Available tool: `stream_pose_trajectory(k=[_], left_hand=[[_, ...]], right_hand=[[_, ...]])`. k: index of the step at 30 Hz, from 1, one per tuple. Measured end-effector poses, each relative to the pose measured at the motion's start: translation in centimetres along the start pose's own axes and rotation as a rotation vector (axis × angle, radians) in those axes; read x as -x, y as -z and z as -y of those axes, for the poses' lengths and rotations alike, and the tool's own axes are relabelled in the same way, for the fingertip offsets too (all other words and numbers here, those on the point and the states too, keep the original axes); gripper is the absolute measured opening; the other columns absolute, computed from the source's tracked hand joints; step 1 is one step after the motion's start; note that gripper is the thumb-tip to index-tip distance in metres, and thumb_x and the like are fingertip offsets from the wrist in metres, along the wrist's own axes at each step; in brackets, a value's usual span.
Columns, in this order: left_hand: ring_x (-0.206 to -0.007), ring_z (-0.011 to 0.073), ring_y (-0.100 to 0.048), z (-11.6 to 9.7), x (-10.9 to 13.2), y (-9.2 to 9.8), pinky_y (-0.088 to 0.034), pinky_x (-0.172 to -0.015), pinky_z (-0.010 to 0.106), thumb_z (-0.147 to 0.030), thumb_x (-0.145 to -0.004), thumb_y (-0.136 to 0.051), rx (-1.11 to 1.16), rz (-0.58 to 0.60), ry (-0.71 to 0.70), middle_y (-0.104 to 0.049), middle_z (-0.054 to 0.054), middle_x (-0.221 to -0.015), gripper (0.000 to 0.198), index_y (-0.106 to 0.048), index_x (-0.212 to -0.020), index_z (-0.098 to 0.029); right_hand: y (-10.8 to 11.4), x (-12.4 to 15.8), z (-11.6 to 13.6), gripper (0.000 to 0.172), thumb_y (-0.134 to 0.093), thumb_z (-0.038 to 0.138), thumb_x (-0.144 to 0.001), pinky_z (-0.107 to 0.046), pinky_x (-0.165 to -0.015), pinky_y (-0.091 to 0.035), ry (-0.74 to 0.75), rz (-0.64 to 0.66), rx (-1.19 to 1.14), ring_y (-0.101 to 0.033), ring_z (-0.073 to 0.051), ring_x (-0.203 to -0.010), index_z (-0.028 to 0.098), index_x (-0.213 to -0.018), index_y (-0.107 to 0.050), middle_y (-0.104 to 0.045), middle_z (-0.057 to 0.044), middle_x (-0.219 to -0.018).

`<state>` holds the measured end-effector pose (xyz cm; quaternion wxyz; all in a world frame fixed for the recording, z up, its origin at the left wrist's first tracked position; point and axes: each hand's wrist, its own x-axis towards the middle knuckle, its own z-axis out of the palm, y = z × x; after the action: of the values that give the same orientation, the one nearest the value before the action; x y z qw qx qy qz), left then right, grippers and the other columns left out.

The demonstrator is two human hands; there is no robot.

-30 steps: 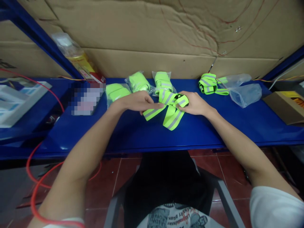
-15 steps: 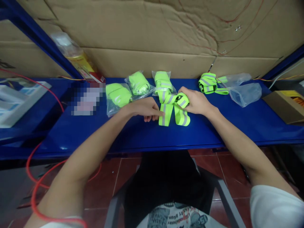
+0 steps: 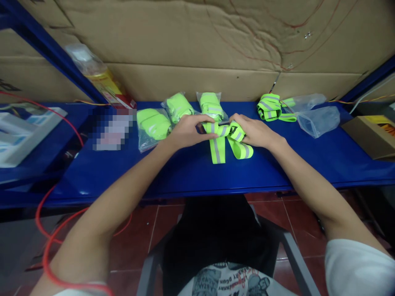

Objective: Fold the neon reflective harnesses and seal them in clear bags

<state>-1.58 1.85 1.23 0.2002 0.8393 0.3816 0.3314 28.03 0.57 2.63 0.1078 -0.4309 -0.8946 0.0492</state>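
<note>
A yellow-green strap with a grey stripe [image 3: 217, 150] lies between my hands, its loose ends hanging towards me. My left hand [image 3: 191, 130] pinches its left part between thumb and fingers. Closed round the bunched right part of the strap is my right hand [image 3: 251, 130]. Just behind them is a clear bag with a folded strap [image 3: 211, 102]. Two more bagged straps, one [image 3: 178, 106] behind my left hand and one [image 3: 154, 124] further left, rest on the blue table [image 3: 191, 176].
Right of my hands lie a rolled strap [image 3: 269, 107] and a clear plastic bag [image 3: 319, 121]. An open cardboard box [image 3: 364, 137] stands at the far right. A bottle [image 3: 101, 74] stands back left, and a red hose [image 3: 43, 222] loops at the left.
My left hand has moved up, from beside the hanging strap end to a pinch on its upper left part. The hanging ends have shifted slightly right.
</note>
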Motion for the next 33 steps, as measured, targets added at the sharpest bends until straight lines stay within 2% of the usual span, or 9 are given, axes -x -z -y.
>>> stream_pose_trajectory(k=[3,6,10,15,18,23,27,31,33], left_hand=[[-0.087,0.0186,-0.069,-0.4,0.0,-0.7,-0.055,-0.081,0.032,-0.049,-0.083,-0.089,0.030,-0.022,-0.029,-0.078,0.005,-0.110,0.041,-0.073,-0.111,-0.023],[-0.088,0.0194,-0.070,-0.5,0.0,-1.1,-0.055,-0.081,0.032,-0.043,-0.086,-0.085,0.014,-0.030,-0.109,-0.077,0.004,-0.103,0.030,-0.070,-0.103,-0.022],[-0.100,0.0234,-0.073,-0.2,0.1,-1.5,-0.056,-0.088,0.036,-0.036,-0.090,-0.080,-0.101,-0.018,-0.269,-0.077,0.007,-0.108,0.021,-0.069,-0.100,-0.022],[-0.106,0.0268,-0.074,-0.5,0.4,-1.5,-0.058,-0.088,0.038,-0.035,-0.092,-0.081,-0.175,0.050,-0.297,-0.077,0.011,-0.114,0.019,-0.075,-0.103,-0.021],[-0.104,0.0257,-0.075,-1.0,0.4,-1.3,-0.059,-0.087,0.037,-0.045,-0.089,-0.085,-0.062,0.100,-0.294,-0.078,0.010,-0.113,0.026,-0.079,-0.101,-0.022],[-0.078,0.0159,-0.071,-1.1,0.2,-1.5,-0.057,-0.067,0.030,-0.046,-0.091,-0.081,0.231,0.080,-0.102,-0.081,0.008,-0.108,0.029,-0.082,-0.109,-0.024],[-0.068,0.0121,-0.067,-0.7,0.1,-1.9,-0.055,-0.061,0.028,-0.045,-0.071,-0.096,0.261,0.049,0.152,-0.078,0.011,-0.121,0.072,-0.072,-0.135,-0.021],[-0.060,0.0138,-0.061,-0.5,0.0,-1.7,-0.050,-0.058,0.029,-0.054,-0.078,-0.091,0.139,0.173,0.208,-0.073,0.001,-0.080,0.056,-0.074,-0.120,-0.021],[-0.065,0.0148,-0.063,-0.5,0.0,-1.4,-0.050,-0.061,0.030,-0.052,-0.080,-0.089,0.132,0.173,0.152,-0.073,0.001,-0.083,0.052,-0.070,-0.118,-0.022]], right_hand=[[0.2,0.1,-0.5,0.049,-0.068,0.036,-0.090,-0.042,-0.081,-0.053,0.048,0.008,-0.171,-0.070,-0.034,-0.107,0.027,-0.135,-0.052,-0.068,-0.013,-0.133],[0.7,0.2,-1.4,0.064,-0.078,0.032,-0.079,-0.047,-0.095,-0.057,0.088,0.063,-0.332,-0.069,-0.033,-0.115,0.029,-0.138,-0.054,-0.069,-0.010,-0.137],[1.8,0.3,-2.4,0.082,-0.088,0.035,-0.069,-0.056,-0.115,-0.052,0.108,0.162,-0.458,-0.064,-0.036,-0.134,0.032,-0.146,-0.060,-0.067,-0.007,-0.148],[2.5,0.3,-2.9,0.066,-0.084,0.059,-0.083,-0.052,-0.101,-0.061,-0.027,0.174,-0.550,-0.071,-0.035,-0.126,0.032,-0.142,-0.072,-0.073,-0.005,-0.145],[2.3,0.2,-3.1,0.067,-0.089,0.065,-0.075,-0.050,-0.097,-0.063,-0.046,0.153,-0.487,-0.073,-0.035,-0.118,0.030,-0.131,-0.079,-0.078,-0.007,-0.135],[1.9,0.2,-3.1,0.068,-0.093,0.064,-0.068,-0.049,-0.095,-0.062,-0.005,0.158,-0.412,-0.072,-0.034,-0.110,0.028,-0.124,-0.077,-0.078,-0.008,-0.124],[1.7,0.3,-3.0,0.072,-0.092,0.063,-0.067,-0.049,-0.096,-0.058,0.020,0.119,-0.400,-0.068,-0.033,-0.110,0.026,-0.125,-0.070,-0.073,-0.009,-0.124],[1.7,0.4,-2.6,0.071,-0.092,0.061,-0.069,-0.042,-0.089,-0.056,0.033,0.086,-0.451,-0.064,-0.029,-0.104,0.027,-0.126,-0.065,-0.070,-0.005,-0.121],[1.5,0.3,-2.3,0.072,-0.092,0.059,-0.069,-0.039,-0.086,-0.054,0.033,0.057,-0.462,-0.063,-0.028,-0.101,0.028,-0.127,-0.064,-0.070,-0.004,-0.119]])
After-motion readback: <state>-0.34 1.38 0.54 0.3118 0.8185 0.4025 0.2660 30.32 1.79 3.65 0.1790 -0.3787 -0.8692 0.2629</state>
